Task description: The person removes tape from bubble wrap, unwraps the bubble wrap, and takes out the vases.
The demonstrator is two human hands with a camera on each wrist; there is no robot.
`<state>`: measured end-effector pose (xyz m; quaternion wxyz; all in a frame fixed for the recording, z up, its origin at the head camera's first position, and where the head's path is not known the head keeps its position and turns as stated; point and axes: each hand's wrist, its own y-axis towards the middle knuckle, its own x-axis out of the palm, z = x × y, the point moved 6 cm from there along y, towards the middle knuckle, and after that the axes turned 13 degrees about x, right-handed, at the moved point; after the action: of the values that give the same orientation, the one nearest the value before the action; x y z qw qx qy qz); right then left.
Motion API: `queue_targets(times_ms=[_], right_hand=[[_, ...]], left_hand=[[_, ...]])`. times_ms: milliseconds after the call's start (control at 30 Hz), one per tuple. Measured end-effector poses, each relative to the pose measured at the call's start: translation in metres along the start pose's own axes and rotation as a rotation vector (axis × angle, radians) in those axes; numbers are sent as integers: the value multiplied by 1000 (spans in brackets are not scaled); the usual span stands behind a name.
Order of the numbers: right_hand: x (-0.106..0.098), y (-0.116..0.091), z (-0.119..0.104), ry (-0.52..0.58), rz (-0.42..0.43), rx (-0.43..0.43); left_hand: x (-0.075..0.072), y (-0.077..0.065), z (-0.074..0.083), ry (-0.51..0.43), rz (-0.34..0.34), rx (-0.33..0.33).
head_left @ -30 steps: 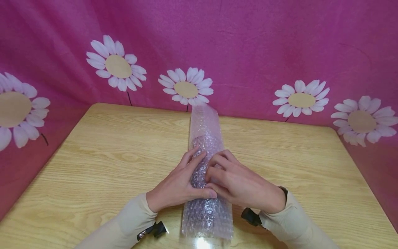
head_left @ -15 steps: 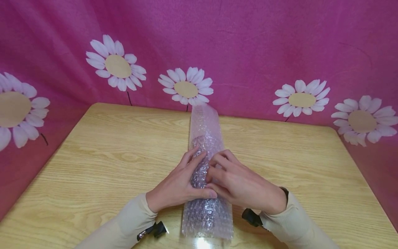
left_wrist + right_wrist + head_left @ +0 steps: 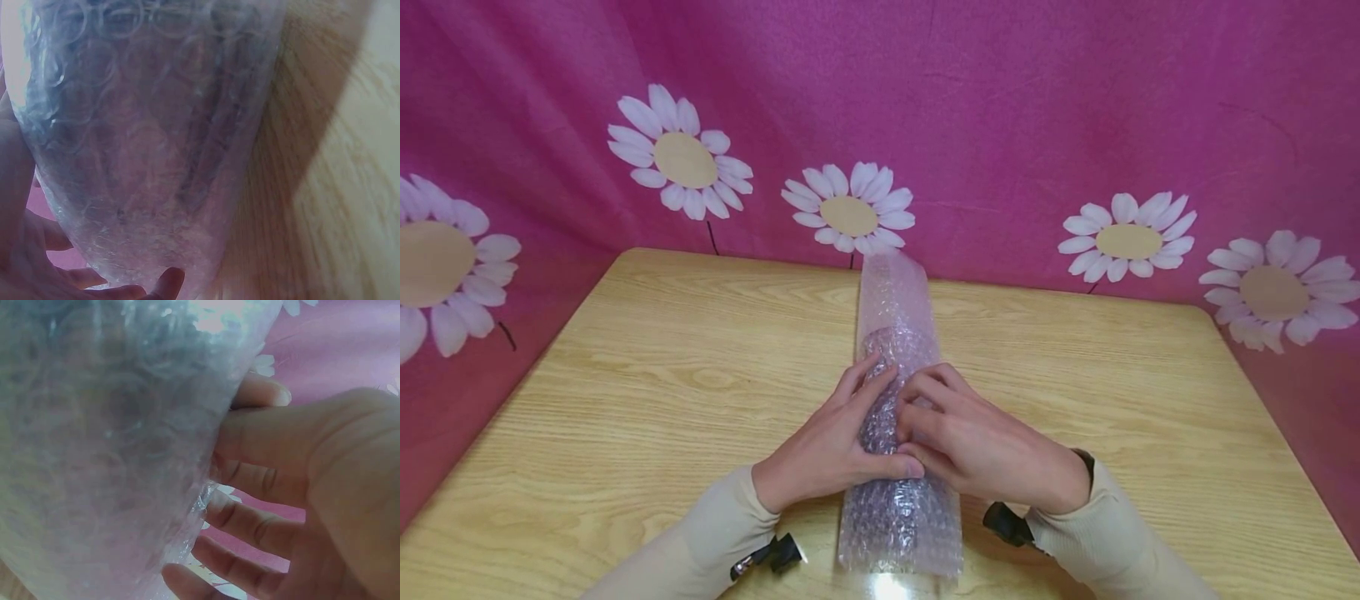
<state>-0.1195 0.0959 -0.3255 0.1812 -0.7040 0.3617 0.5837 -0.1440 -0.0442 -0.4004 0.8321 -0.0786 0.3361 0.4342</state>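
Observation:
A long strip of clear bubble wrap (image 3: 901, 508), rolled into a bundle, lies lengthwise on the table in the head view. Dark shapes show through its layers in the left wrist view; what they belong to cannot be made out. My left hand (image 3: 823, 446) presses on the bundle from the left, its fingers spread along the top and its thumb laid across it. From the right, my right hand (image 3: 981, 442) bends its fingers and pinches the bubble wrap near the middle of the bundle. Its fingertips meet the film's side in the right wrist view.
Pale wood grain covers the table (image 3: 700, 333). The bundle's far end reaches the back edge, close to a pink cloth (image 3: 985, 125) printed with white daisies. Small black devices sit at both cuffs. Light glints on the table below the bundle's near end.
My right fingers shift very slightly on the bubble wrap. The left hand and the bundle stay in place.

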Motion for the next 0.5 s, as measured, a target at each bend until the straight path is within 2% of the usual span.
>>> queue_targets(times_ms=[500], right_hand=[[1, 0, 1, 11, -29, 17]], left_hand=[[1, 0, 0, -17, -5, -5]])
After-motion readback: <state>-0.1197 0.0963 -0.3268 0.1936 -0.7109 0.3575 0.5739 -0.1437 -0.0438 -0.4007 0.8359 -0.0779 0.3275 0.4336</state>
